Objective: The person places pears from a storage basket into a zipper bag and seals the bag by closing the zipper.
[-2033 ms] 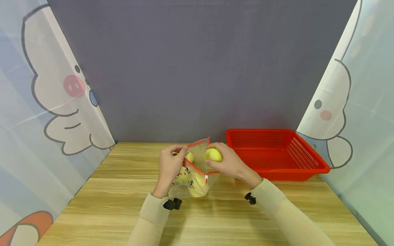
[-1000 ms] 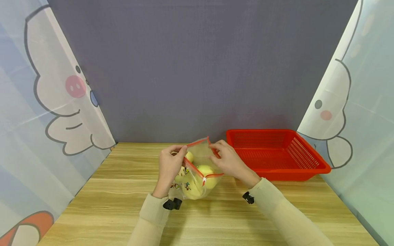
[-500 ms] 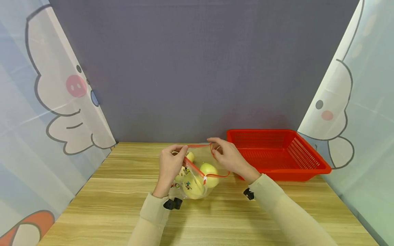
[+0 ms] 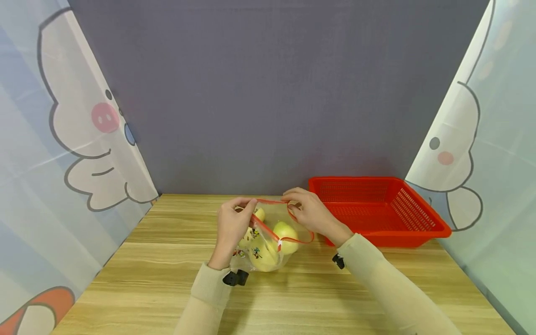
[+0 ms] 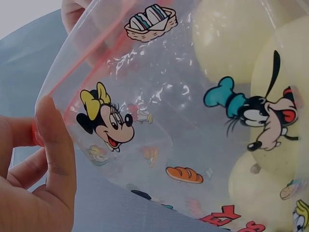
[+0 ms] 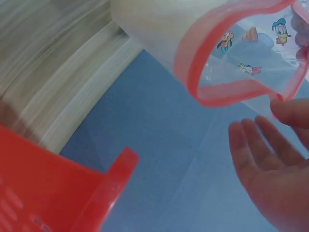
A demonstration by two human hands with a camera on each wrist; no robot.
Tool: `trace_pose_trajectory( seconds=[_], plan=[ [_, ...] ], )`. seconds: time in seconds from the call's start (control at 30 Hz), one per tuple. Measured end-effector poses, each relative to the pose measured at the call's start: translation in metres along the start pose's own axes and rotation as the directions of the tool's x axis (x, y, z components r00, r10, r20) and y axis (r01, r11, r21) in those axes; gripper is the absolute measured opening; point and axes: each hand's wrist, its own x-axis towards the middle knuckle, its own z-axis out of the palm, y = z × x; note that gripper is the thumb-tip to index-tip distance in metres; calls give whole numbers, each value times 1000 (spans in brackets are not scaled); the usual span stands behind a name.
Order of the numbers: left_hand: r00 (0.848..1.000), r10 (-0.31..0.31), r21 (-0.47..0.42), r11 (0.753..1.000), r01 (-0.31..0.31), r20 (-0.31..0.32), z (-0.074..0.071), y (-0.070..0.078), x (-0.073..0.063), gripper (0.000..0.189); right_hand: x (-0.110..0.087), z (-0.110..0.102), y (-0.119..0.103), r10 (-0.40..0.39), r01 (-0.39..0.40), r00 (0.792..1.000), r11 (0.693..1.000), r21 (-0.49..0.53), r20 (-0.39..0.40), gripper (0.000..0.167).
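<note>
A clear zip-top bag (image 5: 145, 121) with a red-edged mouth and cartoon prints stands on the wooden table, its mouth wide. Several pale yellow, rounded fruits lie inside; one yellow-green fruit (image 4: 284, 230) shows just under the opening in the head view. My left hand (image 4: 232, 223) pinches the left end of the red rim between thumb and fingers. At the far right of the mouth, my right hand (image 4: 311, 211) pinches the red edge with thumb and index finger. Its other fingers (image 6: 260, 150) extend loosely below the rim in the right wrist view.
A red slotted plastic basket (image 4: 378, 232) stands just right of my right hand, against the back. Behind the wooden table (image 4: 167, 279) hangs a grey cloth (image 4: 268, 93), with cartoon-printed curtains at both sides.
The fruit that my right hand held went into the bag and was let go. My right hand then took the bag's edge and drew the mouth wider. My left hand kept its grip.
</note>
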Motion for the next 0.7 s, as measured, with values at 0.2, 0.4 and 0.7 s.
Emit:
trace_pose_trajectory(
  seconds=[0.2,0.4,0.7],
  plan=[
    [1000,4,-18,1000,-4,11,-2,-2,1,23,0,1,1,-86,86,996,996,28,16,27],
    [1000,12,-20,1000,-12,12,-2,-2,1,20,-1,1,4,-132,131,990,991,23,41,27],
    [999,-6,-19,1000,7,31,-1,-1,1,20,4,3,10,-118,118,993,993,-19,1,19]
  ],
)
